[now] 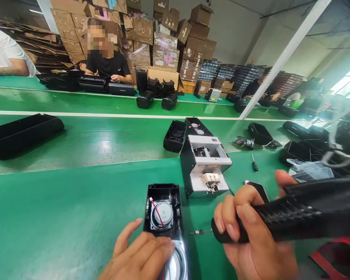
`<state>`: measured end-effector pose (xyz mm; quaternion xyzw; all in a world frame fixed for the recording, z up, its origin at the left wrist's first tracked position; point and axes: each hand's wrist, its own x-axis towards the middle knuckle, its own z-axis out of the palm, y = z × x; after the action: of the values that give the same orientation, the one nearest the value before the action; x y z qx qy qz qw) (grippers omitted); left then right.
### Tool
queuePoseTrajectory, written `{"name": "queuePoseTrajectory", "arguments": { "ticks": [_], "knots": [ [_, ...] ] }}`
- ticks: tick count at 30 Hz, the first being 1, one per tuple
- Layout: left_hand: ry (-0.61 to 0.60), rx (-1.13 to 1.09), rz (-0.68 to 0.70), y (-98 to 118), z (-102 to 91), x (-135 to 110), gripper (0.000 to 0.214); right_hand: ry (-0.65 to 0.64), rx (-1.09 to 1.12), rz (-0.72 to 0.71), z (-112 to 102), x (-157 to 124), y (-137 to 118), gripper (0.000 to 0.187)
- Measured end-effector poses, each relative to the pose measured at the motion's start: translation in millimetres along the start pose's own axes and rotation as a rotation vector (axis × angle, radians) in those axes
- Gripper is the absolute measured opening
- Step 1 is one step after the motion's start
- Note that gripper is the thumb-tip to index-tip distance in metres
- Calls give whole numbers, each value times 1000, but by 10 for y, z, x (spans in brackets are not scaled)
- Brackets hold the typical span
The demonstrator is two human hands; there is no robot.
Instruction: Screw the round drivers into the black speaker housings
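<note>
The left hand [144, 254] loosely touches a black box [163, 192] — silver speakers [165, 212] inside — the right hand [253, 235] gripping a thick screwdriver [306, 214].

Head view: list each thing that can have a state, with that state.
Speaker casing: open, speakers exposed
Upper red wire: plug end loose
Left hand: resting on the casing
Power screwdriver: held, bit apart from the casing
Right hand: closed around the power screwdriver
Machine: mechanism exposed
Small screwdriver: lying on the bench

I log the enclosure [163, 190] as blk, its upper spkr [165, 214] as silver-grey, the wire [156, 210] as red w/ wht plug [151, 199]. Power driver [294, 216]: blk. Benchtop machine [197, 182]: lt-grey front, blk side panel [186, 169]. Worktop [76, 206]: grn w/ wht stripe [105, 115].
</note>
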<state>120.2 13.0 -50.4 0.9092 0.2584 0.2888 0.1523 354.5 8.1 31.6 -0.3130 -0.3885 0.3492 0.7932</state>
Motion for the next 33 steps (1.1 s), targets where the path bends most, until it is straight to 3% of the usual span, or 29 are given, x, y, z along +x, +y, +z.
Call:
{"name": "queuePoseTrajectory", "arguments": {
  "ticks": [4,8,16,22,25,29,33],
  "knots": [
    [-50,125,-109,119,-97,67,40,-108,27,16,56,-124,27,66],
    [-50,223,-46,137,-155,30,54,-148,51,24,48,-166,77,61],
    [-25,256,-106,131,10,48,65,-171,31,69,26,-189,159,61],
    [-236,103,-247,127,-84,110,69,-204,-24,94,17,-257,327,65],
    [-277,69,-286,124,-127,101,70,-178,-18,94,52,-265,382,59],
    [-255,91,-245,142,-145,101,68,-194,-19,110,57,-285,426,59],
    [-130,163,-164,159,-62,119,61,-216,-86,97,6,-310,455,51]
  ]
}}
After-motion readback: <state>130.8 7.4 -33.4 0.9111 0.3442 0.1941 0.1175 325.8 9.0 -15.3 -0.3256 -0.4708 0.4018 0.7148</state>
